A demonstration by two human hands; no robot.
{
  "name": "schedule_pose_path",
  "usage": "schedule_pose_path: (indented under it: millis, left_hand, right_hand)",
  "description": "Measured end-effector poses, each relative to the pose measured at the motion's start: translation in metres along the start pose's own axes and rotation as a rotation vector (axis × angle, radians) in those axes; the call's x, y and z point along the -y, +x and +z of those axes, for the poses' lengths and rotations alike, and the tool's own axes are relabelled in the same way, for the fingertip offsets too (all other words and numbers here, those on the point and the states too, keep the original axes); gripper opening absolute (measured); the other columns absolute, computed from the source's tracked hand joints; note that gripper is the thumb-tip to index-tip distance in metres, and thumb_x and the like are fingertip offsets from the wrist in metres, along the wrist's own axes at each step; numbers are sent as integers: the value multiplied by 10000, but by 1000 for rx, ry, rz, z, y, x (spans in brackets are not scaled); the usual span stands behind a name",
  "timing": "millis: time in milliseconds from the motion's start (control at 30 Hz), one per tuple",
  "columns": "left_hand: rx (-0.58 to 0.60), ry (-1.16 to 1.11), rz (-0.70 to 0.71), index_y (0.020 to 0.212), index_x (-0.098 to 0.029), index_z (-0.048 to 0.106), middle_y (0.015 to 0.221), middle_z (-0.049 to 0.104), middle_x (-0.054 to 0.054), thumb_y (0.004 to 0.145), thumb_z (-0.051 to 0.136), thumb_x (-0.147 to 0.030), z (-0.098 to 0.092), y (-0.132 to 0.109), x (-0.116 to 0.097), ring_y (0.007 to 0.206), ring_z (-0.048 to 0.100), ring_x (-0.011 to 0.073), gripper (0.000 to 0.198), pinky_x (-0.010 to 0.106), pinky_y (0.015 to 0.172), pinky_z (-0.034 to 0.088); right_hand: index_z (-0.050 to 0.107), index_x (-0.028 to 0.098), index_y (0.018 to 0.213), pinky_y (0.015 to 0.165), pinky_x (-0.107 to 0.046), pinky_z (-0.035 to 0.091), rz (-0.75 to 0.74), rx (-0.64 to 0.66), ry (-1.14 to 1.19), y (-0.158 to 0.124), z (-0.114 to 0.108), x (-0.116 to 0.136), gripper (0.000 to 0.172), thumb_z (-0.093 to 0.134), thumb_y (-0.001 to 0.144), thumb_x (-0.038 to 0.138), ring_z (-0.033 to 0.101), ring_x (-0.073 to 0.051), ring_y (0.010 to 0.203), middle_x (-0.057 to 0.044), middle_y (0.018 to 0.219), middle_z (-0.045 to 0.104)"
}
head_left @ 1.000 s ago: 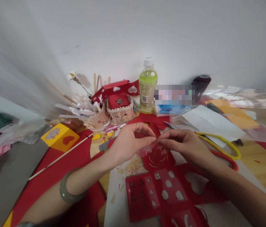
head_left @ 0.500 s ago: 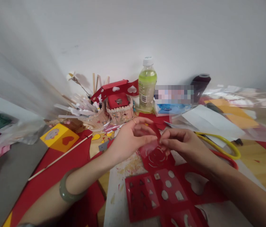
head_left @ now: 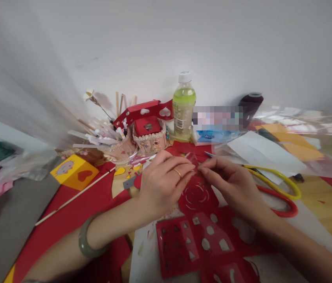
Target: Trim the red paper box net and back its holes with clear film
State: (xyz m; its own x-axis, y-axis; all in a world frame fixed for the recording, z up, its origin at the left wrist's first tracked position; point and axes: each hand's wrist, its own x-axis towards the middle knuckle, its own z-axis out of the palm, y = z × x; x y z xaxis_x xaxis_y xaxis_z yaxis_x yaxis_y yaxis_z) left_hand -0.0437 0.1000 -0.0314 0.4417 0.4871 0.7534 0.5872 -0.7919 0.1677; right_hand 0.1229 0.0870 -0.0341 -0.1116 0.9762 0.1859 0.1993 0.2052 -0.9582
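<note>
My left hand and my right hand are raised over a flat red card cutout, fingertips almost meeting. Both hands are closed in a pinch. A small glossy patch of clear plastic film shows at my left fingertips. Whatever lies between my right thumb and finger is too small to make out. The card below has a spiral of slits, triangular, round and heart-shaped holes, and shiny film over some of them. Part of the card is hidden by my right forearm.
Scissors with yellow and red handles lie beside my right forearm. Behind stand a drink bottle, a tissue pack and a decorated pot. A yellow box and a thin stick are at left.
My left hand has turned over, its back now showing, and its fingers have closed in against my right fingertips. The clear film beneath it has shifted upward. My right hand has moved slightly.
</note>
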Motion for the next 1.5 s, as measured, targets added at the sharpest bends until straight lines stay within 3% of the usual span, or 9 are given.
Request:
schedule_pose_path:
  millis: [200,400,633,1033,1500]
  left_hand:
    - [-32,-89,-31,819,-167,665,804,714,18,806,625,-163,-3,1,-5,733,551,143,43,281,660,480]
    - [-24,-40,-23,799,-162,668,787,719,5,804,614,-142,-6,0,-10,720,570,142,57,295,669,487]
    - [3,12,-34,817,-152,669,812,724,14,835,581,-155,-6,-1,-15,729,567,151,90,295,666,505]
    - [89,54,-38,831,-137,668,816,716,42,870,527,-159,-6,-5,-16,773,567,174,148,301,650,517]
    - [104,72,-79,744,-159,659,732,703,13,811,541,-143,-6,-3,-15,746,553,176,137,286,609,494]
  right_hand:
    - [596,190,714,522,-194,446,-137,-37,-119,-4,1,-2,124,557,805,265,557,-98,571,17,644,618]
    - [567,204,773,597,-188,452,-470,-128,-449,-9,1,-9,89,538,805,126,588,-87,627,30,701,638]
    - [513,217,826,588,-213,460,-742,-185,-727,-11,1,-17,85,498,843,135,622,-116,663,10,742,652]
    - [523,220,925,610,-246,467,-794,-145,-924,-13,-5,-21,103,526,845,155,640,-142,731,-31,855,680]
    - [548,220,937,606,-233,479,-783,-80,-846,-15,-4,-19,106,510,860,159,637,-124,719,-16,854,687]
